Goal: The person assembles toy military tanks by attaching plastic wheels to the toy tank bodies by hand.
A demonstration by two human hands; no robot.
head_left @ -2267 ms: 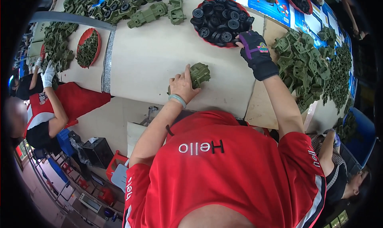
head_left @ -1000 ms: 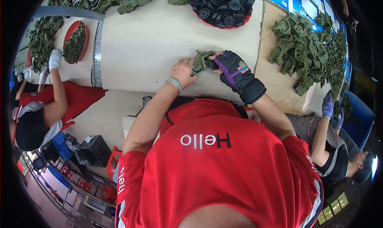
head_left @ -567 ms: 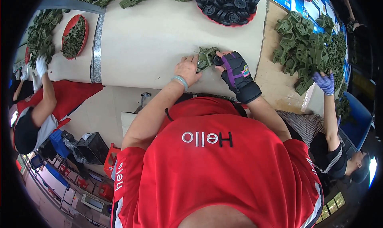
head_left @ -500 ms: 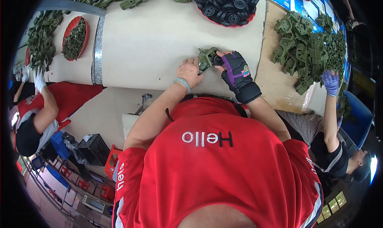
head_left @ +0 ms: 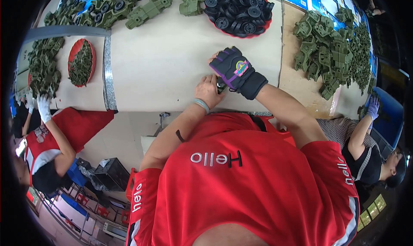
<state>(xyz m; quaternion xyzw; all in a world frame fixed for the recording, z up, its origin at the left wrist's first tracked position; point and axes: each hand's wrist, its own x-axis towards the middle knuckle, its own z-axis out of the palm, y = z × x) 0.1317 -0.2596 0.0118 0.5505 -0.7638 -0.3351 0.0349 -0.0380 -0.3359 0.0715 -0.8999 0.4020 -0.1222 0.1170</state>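
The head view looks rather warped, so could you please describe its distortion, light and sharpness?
Head view: the corners fall to black and the grey rail bows near the left rim; light lies fairly even on the pale tabletop; the gloved right hand looks reasonably crisp, while the co-worker's white-gloved hand, near the left rim, seems softer.

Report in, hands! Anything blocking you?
Bare left hand holding green plastic toy part. Black-and-purple gloved right hand over it, hiding most. Round red tray of black wheels beyond, clear of hands.
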